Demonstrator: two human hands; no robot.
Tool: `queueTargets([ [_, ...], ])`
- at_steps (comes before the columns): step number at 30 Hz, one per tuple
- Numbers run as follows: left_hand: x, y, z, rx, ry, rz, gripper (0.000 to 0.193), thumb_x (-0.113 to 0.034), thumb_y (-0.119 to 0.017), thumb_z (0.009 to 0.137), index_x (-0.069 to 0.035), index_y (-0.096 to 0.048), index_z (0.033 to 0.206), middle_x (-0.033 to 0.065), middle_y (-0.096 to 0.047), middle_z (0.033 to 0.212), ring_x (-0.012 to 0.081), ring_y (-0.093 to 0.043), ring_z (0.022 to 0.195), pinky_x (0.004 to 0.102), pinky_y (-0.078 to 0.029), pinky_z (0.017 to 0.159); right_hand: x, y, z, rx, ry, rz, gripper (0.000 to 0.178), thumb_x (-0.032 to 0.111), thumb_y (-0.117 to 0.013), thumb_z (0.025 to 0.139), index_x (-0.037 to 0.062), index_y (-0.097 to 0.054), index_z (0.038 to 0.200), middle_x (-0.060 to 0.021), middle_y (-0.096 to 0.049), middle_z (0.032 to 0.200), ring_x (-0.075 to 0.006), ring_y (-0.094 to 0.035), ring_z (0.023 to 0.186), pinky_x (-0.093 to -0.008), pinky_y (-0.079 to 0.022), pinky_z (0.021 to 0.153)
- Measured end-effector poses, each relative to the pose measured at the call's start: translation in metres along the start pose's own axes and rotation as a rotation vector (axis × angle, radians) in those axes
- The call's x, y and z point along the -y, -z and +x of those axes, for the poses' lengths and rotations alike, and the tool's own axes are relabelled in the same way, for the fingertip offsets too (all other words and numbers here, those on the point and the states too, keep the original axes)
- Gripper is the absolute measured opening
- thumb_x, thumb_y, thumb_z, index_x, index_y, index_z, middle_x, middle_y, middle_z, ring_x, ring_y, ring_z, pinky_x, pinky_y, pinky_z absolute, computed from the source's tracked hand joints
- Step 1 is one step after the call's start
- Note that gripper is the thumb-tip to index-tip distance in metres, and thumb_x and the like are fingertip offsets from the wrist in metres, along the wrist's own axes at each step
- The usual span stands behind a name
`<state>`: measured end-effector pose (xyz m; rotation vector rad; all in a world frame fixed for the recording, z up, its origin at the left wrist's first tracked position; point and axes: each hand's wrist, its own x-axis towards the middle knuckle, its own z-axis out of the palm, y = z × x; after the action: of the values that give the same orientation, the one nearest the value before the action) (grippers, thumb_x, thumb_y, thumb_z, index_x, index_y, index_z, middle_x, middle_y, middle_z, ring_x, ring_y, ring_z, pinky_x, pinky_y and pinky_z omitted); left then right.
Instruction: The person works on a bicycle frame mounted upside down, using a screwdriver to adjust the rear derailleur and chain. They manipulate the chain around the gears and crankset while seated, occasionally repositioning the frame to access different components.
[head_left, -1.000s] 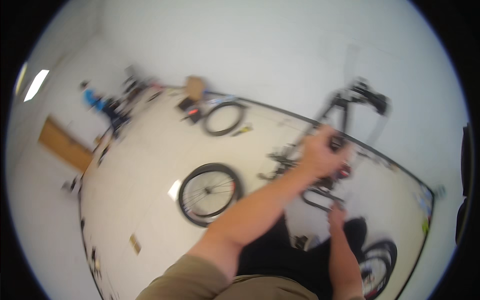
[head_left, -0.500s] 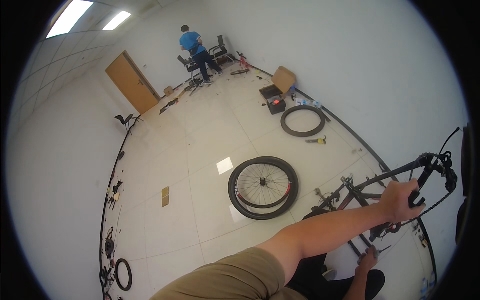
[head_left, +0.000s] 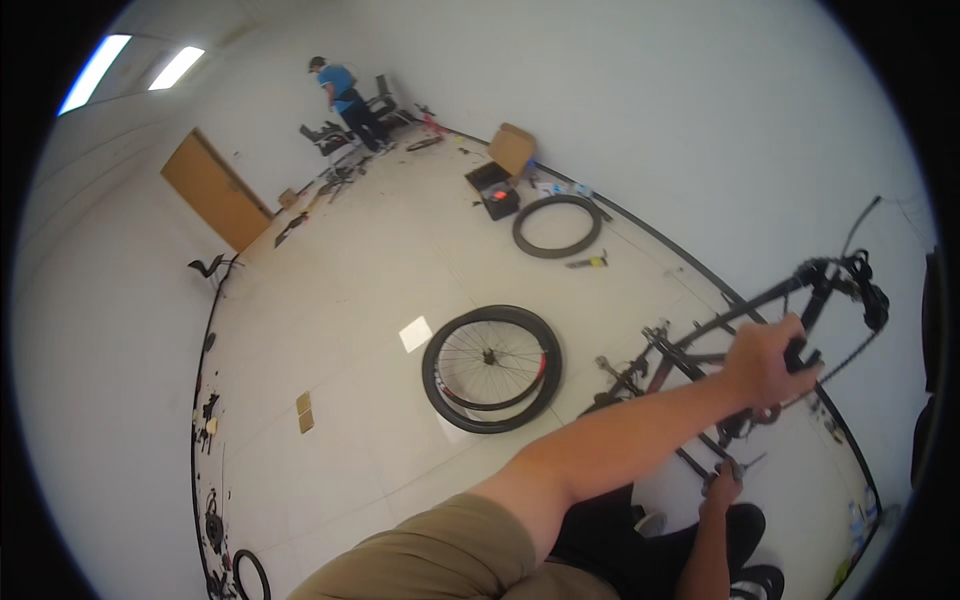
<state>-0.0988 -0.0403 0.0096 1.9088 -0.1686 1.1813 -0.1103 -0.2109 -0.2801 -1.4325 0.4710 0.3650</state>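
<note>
A black bicycle frame stands at my right, its rear gear parts and a hanging chain toward the wall. My left hand, at the end of a khaki-sleeved arm, is closed around a black part of the frame near its rear. Lower down, below the frame, my right hand is closed on a small tool with a thin metal shaft. The tool's handle is hidden in the fingers. My left forearm covers part of the frame.
A spoked bicycle wheel lies on a tyre left of the frame. Beyond are another tyre, a yellow-and-black tool and a toolbox. Small parts line the left wall. A person in blue stands by chairs far off.
My view has swung, so the room and frame appear shifted left. Both hands keep their grips. The far person in blue has turned and changed posture.
</note>
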Motion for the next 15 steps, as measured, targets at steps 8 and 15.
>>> queueTargets([
  [8,0.028,0.002,-0.014,0.105,0.417,-0.117,0.037,-0.027,-0.083,0.071,-0.006,-0.057,0.084,0.0055,-0.06,0.067,0.0136,-0.054,0.055,0.0304,-0.048,0.053,-0.011,-0.015,-0.002,-0.073,-0.023,-0.078,0.018,0.021,-0.064,0.085,0.0049,-0.064,0.093,0.0002,-0.054,0.065,-0.0106,-0.05,0.051,-0.0273,-0.04,0.046],
  [15,0.013,-0.004,-0.002,0.014,0.102,-0.073,0.034,-0.019,-0.084,0.073,-0.001,-0.057,0.085,0.0009,-0.059,0.062,0.006,-0.05,0.053,0.0213,-0.042,0.051,-0.007,-0.012,-0.001,-0.003,0.137,0.017,0.02,0.014,-0.062,0.085,0.0007,-0.067,0.099,-0.0019,-0.058,0.073,-0.0087,-0.049,0.053,-0.0256,-0.037,0.046],
])
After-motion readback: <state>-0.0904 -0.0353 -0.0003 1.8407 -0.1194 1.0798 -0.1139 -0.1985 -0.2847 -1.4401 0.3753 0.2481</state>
